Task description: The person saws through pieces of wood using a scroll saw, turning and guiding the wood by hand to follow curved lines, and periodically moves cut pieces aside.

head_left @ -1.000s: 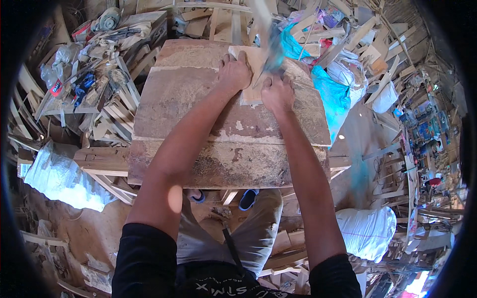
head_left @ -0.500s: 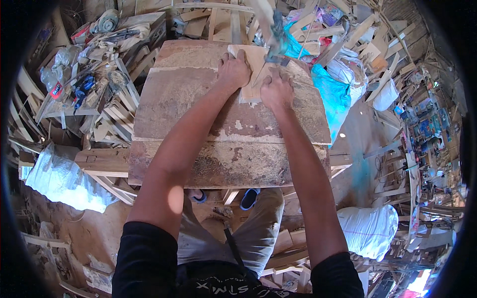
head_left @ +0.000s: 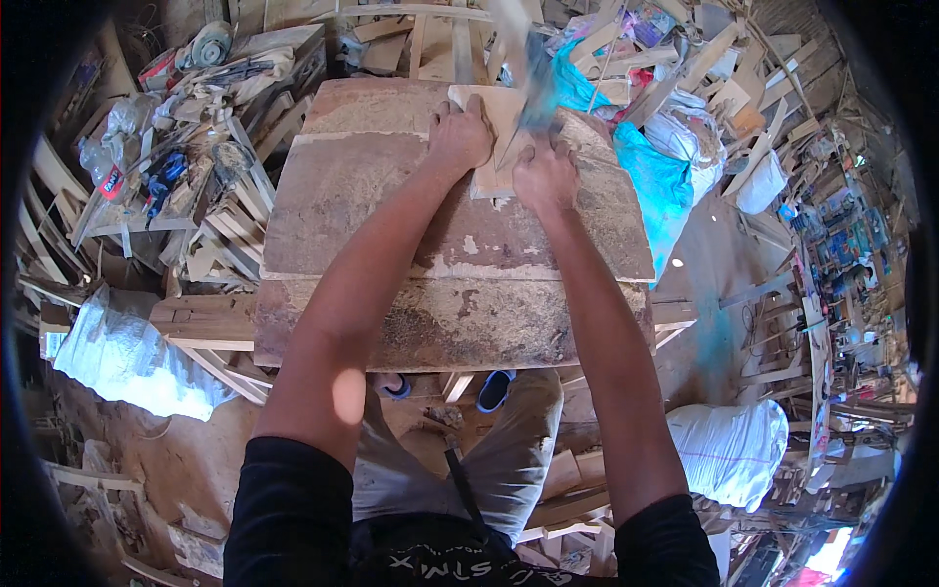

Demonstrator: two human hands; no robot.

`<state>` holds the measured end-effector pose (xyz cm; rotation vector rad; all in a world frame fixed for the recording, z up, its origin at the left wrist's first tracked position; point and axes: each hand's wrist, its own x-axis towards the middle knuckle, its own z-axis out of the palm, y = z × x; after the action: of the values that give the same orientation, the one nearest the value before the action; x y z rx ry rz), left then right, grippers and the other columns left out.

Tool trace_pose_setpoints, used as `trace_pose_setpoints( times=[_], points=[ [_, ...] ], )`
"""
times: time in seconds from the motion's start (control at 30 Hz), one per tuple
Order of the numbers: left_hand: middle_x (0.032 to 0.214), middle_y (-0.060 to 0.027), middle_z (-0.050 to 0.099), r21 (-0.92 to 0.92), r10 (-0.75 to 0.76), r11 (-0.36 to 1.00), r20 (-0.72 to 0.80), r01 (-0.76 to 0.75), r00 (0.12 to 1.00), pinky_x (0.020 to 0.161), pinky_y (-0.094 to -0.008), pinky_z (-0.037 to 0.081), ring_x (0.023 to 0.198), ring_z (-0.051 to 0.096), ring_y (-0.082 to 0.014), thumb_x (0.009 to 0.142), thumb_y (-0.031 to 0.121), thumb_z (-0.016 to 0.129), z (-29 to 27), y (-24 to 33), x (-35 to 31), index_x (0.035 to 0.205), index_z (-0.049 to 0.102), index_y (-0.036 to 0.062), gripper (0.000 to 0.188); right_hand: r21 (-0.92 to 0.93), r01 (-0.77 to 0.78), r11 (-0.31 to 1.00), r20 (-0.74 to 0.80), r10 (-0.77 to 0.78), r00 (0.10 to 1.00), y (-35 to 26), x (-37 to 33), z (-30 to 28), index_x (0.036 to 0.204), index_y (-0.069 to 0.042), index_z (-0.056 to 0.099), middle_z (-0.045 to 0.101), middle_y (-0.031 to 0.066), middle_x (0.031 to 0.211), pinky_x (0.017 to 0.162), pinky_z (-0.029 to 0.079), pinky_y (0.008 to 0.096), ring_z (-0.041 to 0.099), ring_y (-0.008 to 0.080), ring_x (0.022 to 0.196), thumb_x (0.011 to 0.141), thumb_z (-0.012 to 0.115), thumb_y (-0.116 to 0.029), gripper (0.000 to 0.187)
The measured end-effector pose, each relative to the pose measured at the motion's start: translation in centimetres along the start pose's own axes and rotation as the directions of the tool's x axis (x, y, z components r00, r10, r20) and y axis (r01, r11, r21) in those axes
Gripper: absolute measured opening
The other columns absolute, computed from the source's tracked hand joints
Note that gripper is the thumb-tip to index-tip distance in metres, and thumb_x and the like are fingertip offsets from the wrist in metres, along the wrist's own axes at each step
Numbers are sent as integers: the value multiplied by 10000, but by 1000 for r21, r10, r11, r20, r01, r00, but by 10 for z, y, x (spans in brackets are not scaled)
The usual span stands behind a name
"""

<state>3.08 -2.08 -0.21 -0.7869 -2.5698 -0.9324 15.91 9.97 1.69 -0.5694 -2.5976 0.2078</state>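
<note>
A pale wooden board (head_left: 496,106) lies flat near the far edge of a worn, patchy wooden worktable (head_left: 391,225). My left hand (head_left: 461,135) grips the board's left side, fingers curled over it. On the right, my right hand (head_left: 546,176) is closed on the board's near right edge. Between the hands a thin dark line, apparently a saw blade (head_left: 510,149), meets the board. Above it stands a blurred blue-grey machine part (head_left: 539,86), whose exact kind I cannot make out. The fingers partly hide the board's edges.
Wood offcuts (head_left: 240,210) and a plastic bottle (head_left: 102,166) crowd the left. A turquoise sack (head_left: 650,181) hangs by the table's right edge. White sacks (head_left: 729,450) stand on the floor at right, with more wood scraps (head_left: 724,68) heaped beyond.
The board has slid very slightly away from me under both hands. The blurred machine part looks a little different in shape; the hands keep their grip.
</note>
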Motion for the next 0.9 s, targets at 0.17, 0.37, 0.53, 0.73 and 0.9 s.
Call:
trace_pose_setpoints(
  times=[0.17, 0.37, 0.53, 0.73, 0.9],
  points=[
    [1329, -378, 626, -4, -8, 1000, 1, 8, 1000, 1129, -642, 389, 1347, 535, -521, 967, 280, 583, 1, 3, 3, 1367, 541, 3, 489, 1, -11, 1000, -32, 11, 999, 5, 3, 5, 1464, -83, 569, 611, 325, 1320, 1098, 455, 607, 587, 510, 1267, 992, 526, -298, 520],
    [1335, -369, 629, 14, 0, 1000, 8, 0, 1000, 1134, -640, 387, 1349, 537, -514, 964, 271, 582, 2, -2, 3, 1366, 540, 8, 483, 28, 29, 999, -43, -28, 999, 0, 1, 2, 1485, -80, 546, 630, 314, 1291, 1083, 465, 612, 605, 506, 1244, 990, 531, -285, 536],
    [1359, -372, 623, -3, -24, 1000, 50, 25, 998, 1139, -637, 386, 1373, 531, -506, 969, 285, 589, -1, 2, 6, 1367, 536, 13, 485, -13, 5, 1000, -49, -6, 999, 2, 3, 5, 1338, -25, 658, 636, 311, 1280, 1074, 467, 605, 607, 501, 1236, 991, 523, -291, 458],
    [1354, -372, 632, 27, -18, 1000, 46, 17, 999, 1142, -643, 386, 1374, 537, -507, 991, 320, 582, -1, -2, 7, 1376, 538, 22, 489, 10, -9, 1000, -29, 9, 1000, -2, 2, 1, 1286, -1, 696, 634, 329, 1305, 1083, 483, 592, 609, 509, 1249, 998, 514, -301, 455],
    [1328, -373, 645, -27, -26, 999, 58, 27, 998, 1128, -662, 392, 1355, 546, -517, 1053, 340, 500, -3, 4, 8, 1368, 553, 21, 451, 47, -19, 999, -40, 20, 999, -4, 2, -3, 1373, -66, 667, 635, 333, 1328, 1096, 483, 600, 609, 517, 1258, 998, 512, -281, 460]
  ],
)
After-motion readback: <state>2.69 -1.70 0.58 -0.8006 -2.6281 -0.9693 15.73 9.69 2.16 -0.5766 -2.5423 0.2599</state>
